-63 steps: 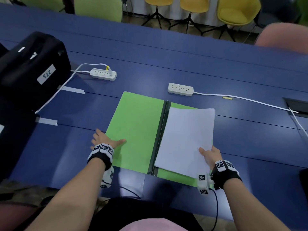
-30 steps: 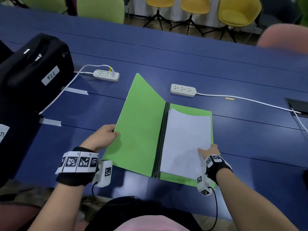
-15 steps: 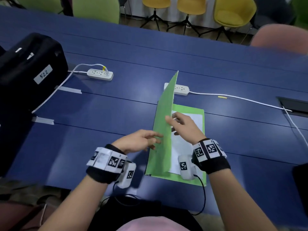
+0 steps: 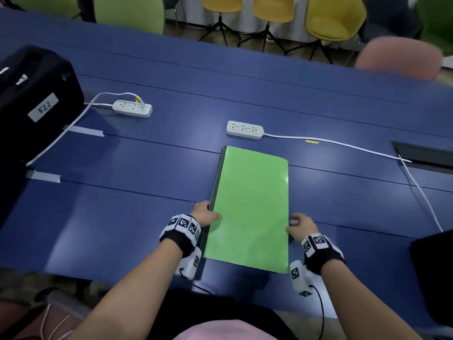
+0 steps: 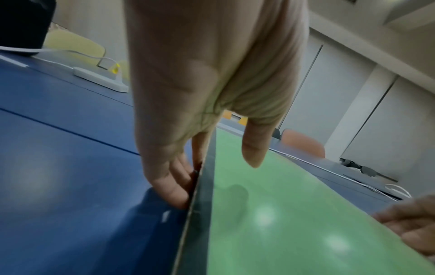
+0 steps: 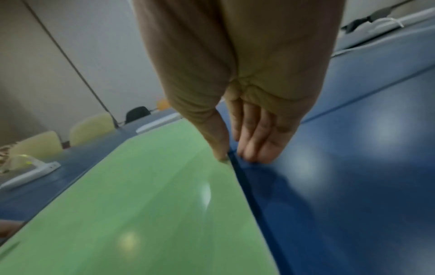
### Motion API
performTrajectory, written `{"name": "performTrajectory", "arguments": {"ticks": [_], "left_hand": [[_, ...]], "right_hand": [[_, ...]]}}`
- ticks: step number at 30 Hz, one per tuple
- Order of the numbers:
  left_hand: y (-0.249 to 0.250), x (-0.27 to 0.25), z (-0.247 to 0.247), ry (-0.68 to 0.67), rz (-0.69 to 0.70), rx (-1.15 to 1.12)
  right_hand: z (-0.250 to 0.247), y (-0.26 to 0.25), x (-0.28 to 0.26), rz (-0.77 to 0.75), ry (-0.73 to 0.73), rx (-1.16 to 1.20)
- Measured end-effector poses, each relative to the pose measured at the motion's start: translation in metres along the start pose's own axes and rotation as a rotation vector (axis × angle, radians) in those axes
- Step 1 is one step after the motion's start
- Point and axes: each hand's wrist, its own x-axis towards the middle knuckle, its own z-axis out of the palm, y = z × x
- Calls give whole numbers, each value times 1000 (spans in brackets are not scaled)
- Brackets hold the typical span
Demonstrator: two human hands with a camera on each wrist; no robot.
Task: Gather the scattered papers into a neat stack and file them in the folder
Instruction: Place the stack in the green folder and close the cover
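Note:
The green folder (image 4: pixel 250 207) lies closed and flat on the blue table (image 4: pixel 122 217), its dark spine to the left. The papers are hidden inside it. My left hand (image 4: pixel 206 215) is at the spine near the front; in the left wrist view its straight fingers (image 5: pixel 174 186) touch the spine edge of the folder (image 5: pixel 282 214) and the thumb reaches over the cover. My right hand (image 4: pixel 297 224) is at the folder's right edge. In the right wrist view its thumb tip (image 6: pixel 221 156) presses the cover's edge and the straight fingers touch the table beside the folder (image 6: pixel 141 204).
Two white power strips (image 4: pixel 132 108) (image 4: pixel 245 130) lie beyond the folder, each with a white cable. A black bag (image 4: pixel 31 99) stands at the far left. There is a cable hatch (image 4: pixel 424 155) at the right and a dark object (image 4: pixel 434 278) at the right edge.
The left cover, lifted by my left hand, has swung over onto the papers and the folder is now closed. Both hands have moved to its two long edges.

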Motion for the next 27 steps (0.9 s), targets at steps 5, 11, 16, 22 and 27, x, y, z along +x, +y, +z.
{"name": "performTrajectory", "arguments": {"ticks": [5,11,16,22,27], "left_hand": [[2,8,12,152,-9,-54],[-3,12,3,137,-59,-146],[-21,16,-26,171,-87,-153],[-47,11,-68,252,-169,-157],[-55,10,-86,202,-229,-126]], "right_hand": [[26,-14,2,98,51,-12],[45,-37,9,179,31,62],[55,-59,6,127,-10,135],[84,-92,-12,50,-81,155],[96,-85,-15,-14,-44,172]]}}
